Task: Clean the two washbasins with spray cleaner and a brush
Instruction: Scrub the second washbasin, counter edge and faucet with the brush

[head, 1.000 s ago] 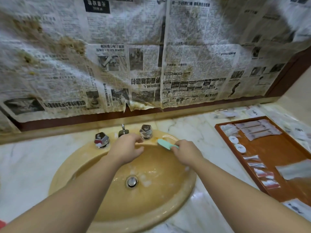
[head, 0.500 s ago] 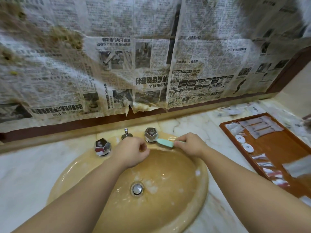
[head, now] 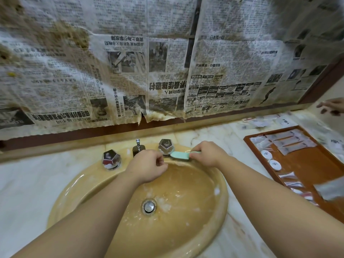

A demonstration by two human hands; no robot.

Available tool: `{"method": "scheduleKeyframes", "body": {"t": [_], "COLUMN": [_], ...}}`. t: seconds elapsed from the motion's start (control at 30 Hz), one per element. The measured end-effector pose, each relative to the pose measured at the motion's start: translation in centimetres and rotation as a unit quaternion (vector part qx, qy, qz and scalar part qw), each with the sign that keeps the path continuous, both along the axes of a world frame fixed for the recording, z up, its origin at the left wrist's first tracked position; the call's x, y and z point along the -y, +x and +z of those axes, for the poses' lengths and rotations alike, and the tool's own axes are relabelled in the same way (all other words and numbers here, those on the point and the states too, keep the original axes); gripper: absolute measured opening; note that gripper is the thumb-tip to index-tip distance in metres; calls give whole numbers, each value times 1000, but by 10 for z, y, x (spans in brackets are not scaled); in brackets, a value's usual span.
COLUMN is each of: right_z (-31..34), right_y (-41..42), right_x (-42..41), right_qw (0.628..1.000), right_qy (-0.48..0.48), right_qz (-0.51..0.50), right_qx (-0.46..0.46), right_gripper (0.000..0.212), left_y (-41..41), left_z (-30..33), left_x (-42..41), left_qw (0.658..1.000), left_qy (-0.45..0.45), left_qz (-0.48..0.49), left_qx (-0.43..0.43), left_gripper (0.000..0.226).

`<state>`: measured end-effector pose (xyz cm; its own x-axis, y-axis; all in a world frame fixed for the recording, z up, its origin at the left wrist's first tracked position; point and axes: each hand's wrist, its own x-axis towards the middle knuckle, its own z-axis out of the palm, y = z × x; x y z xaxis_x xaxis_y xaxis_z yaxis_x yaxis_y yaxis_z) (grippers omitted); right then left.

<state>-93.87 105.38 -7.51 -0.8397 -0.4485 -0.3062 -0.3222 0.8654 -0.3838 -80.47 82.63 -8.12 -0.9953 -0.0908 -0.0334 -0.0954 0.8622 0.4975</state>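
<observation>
Yellowish washbasin [head: 210, 228] is sitting in the marble counter [head: 28, 183], foam streaking its bowl. Right hand [head: 206, 155] is gripping the mint-green brush [head: 180, 156] tight, pressing it on the far rim beside the right tap [head: 165, 146]. Left hand [head: 147, 165] is hanging over the bowl, fingers curled; can't tell what it's holding.

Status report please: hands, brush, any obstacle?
Right hand grips teal plastic brush on yellow basin rim beside faceted chrome tap. Left hand curled, apparently empty.

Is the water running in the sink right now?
It looks off. No stream falls into the washbasin; only white foam streaks and wet patches show around the drain. The spout itself is hidden behind the left hand.
</observation>
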Motion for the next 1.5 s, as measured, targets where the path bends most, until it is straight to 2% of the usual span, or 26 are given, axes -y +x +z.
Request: {"method": "scheduleKeyframes", "body": {"t": [0.23, 0.4, 0.5, 0.63, 0.73, 0.83, 0.93, 1.03, 1.13, 1.2, 1.3, 1.5], "right_z": [-8, 1, 7, -4, -3, -4, -3, -2, -1, -2, 0, 6], "right_y": [10, 6, -3, 2, -5, -7, -8, -7, -4, -1, 3, 11], "right_x": [-4, -5, -10, -7, -14, -21, -32, -42, -50, -52, -54, -56], "right_qw": [999, 999, 997, 1000, 999, 999, 999, 1000, 999, 999, 998, 996], "right_qy": [-20, 34, 47, 5, -10, -17, -4, 4, 12, 14, 23, 35], "right_qz": [-24, -13, -29, 9, -35, -3, -39, -18, -48, -34, -60, -74], "right_qx": [-40, -24, -54, -7, -15, 36, -8, 18, -10, 9, -22, -20], "right_gripper": [28, 24, 22, 23, 22, 22, 24, 25, 28, 26, 30, 30], "left_y": [0, -1, -2, -2, -3, -4, -4, -3, -2, -3, -3, -2], "left_z": [-6, -10, -11, -13, -15, -16, -16, -16, -16, -16, -15, -13], "left_x": [-2, 0, -1, -1, 0, 1, 1, 1, 1, 1, 1, 0], "left_qw": [999, 999, 999, 999, 999, 999, 999, 999, 998, 998, 998, 998], "left_qy": [-36, -50, -51, -50, -52, -49, -50, -51, -54, -56, -59, -59], "left_qz": [-5, -6, -1, 6, 4, 9, 11, 11, 9, 9, 6, 2], "left_qx": [-6, -7, -8, -4, -9, -11, -14, -13, -12, -11, -10, -8], "left_gripper": [21, 21, 23, 24, 25, 26, 26, 26, 26, 26, 26, 25]}}
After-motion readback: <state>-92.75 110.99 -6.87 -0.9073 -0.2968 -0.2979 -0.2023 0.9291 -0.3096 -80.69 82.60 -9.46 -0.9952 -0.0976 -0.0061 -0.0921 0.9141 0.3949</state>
